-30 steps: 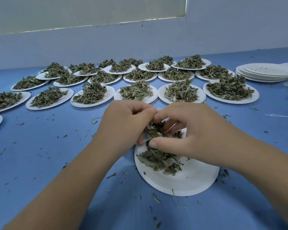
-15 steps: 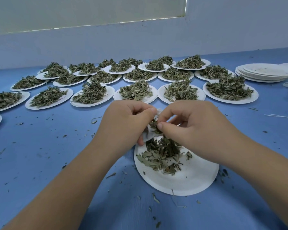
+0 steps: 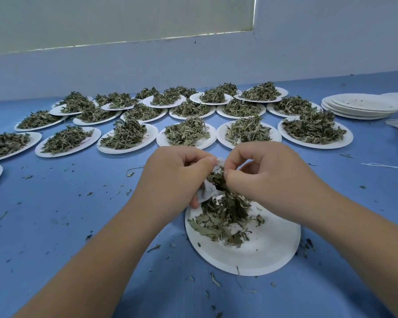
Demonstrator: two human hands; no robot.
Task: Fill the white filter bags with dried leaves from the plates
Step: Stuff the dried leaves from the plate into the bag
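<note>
A white filter bag [image 3: 209, 192] hangs above the near paper plate [image 3: 257, 253], and my left hand [image 3: 172, 180] grips it with curled fingers. My right hand [image 3: 269, 177] pinches a clump of dried leaves at the bag's mouth. A loose pile of dried leaves [image 3: 223, 219] lies on the plate's far side, right under both hands. Most of the bag is hidden behind my fingers.
Several paper plates heaped with dried leaves [image 3: 184, 131] stand in rows across the blue table [image 3: 55, 214] beyond my hands. A stack of bare plates [image 3: 363, 106] sits far right, with white bags and string [image 3: 386, 166] near the right edge. Leaf crumbs lie scattered around.
My right hand has lifted from the pile on the plate up to the bag's mouth with a pinch of leaves. The left hand stays in place with the bag.
</note>
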